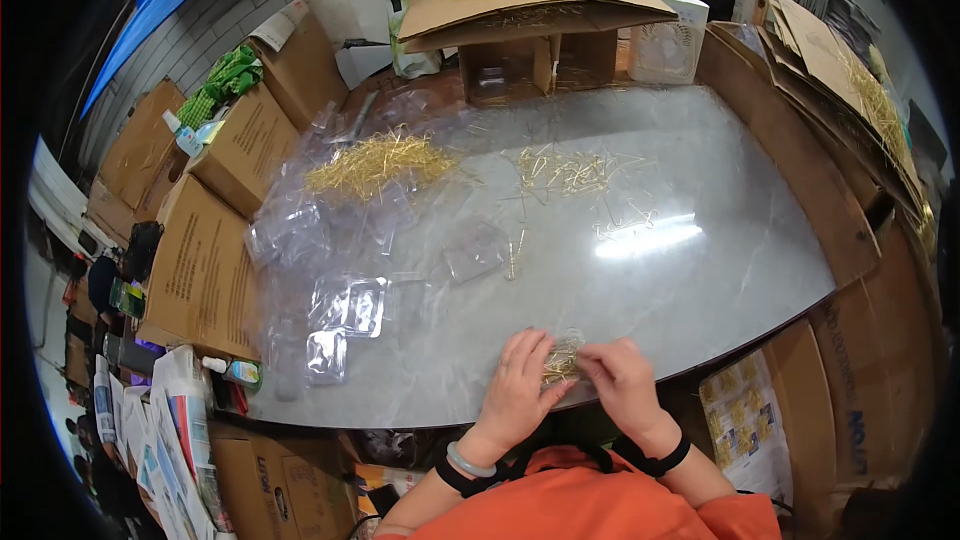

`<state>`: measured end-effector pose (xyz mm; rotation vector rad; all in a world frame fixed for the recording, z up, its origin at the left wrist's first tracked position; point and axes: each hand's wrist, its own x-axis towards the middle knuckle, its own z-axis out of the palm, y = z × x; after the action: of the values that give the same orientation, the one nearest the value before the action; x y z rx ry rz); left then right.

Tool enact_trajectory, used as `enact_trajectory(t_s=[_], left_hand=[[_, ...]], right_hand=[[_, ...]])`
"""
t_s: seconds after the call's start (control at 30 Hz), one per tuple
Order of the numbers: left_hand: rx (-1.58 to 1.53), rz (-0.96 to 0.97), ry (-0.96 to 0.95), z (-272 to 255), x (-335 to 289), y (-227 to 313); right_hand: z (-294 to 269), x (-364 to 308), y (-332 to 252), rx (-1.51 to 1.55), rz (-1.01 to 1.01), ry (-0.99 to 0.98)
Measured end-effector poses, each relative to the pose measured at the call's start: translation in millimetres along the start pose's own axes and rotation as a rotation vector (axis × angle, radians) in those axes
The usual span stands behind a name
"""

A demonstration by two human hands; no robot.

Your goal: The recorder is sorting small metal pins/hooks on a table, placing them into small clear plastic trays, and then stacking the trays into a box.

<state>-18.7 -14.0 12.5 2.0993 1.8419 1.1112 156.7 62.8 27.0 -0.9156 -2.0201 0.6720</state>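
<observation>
Near the front edge of the grey table (720, 290), a small bundle of gold wire hooks (562, 358) lies between my hands. My left hand (515, 388) curves around its left side, with fingers together and thumb below. On the other side my right hand (622, 380) pinches at the bundle with thumb and forefinger. Just beyond, a short row of gold hooks (515, 255) rests on the table. Farther back are a loose scatter of hooks (570, 172) and a few single hooks (630, 220) beside a bright light reflection.
A big heap of gold hooks (385, 162) sits on clear plastic bags at the back left. Clear plastic blister packs (328, 355) are spread below it. Cardboard boxes (205, 265) line the left side, and a cardboard shelf (540, 15) stands behind. A cardboard wall (790, 160) borders the right.
</observation>
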Motion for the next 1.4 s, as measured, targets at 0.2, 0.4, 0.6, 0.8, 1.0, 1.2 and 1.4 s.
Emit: enact_trajectory(t_s=[0.2,0.4,0.6,0.8,1.0,1.2,1.4], left_hand=[[0.006,-0.001,0.001,0.2,-0.4,0.8],[0.012,0.007,0.001,-1.5,-0.2,0.0],[-0.006,0.017,0.012,1.0,-0.8,-2.2],[-0.001,0.064,0.017,-1.1,0.4,-3.1],[-0.041,0.059,0.023,-3.5,1.1,0.1],[-0.098,0.064,0.01,-4.2,0.8,-2.1],[-0.101,0.054,-0.021,-1.6,-4.3,-9.8]], right_hand=[[-3.2,12.6,10.8,-0.026,-0.023,-0.055],[-15.0,22.6,3.7,0.189,0.321,-0.153],[-2.4,13.9,-4.8,0.219,0.26,-0.269],[2.1,31.8,-6.0,-0.045,-0.042,-0.077],[7.8,32.3,4.9,-0.091,-0.216,-0.061],[-7.9,21.8,1.3,-0.066,-0.223,-0.19],[-14.4,25.5,-9.8,0.074,-0.011,-0.269]])
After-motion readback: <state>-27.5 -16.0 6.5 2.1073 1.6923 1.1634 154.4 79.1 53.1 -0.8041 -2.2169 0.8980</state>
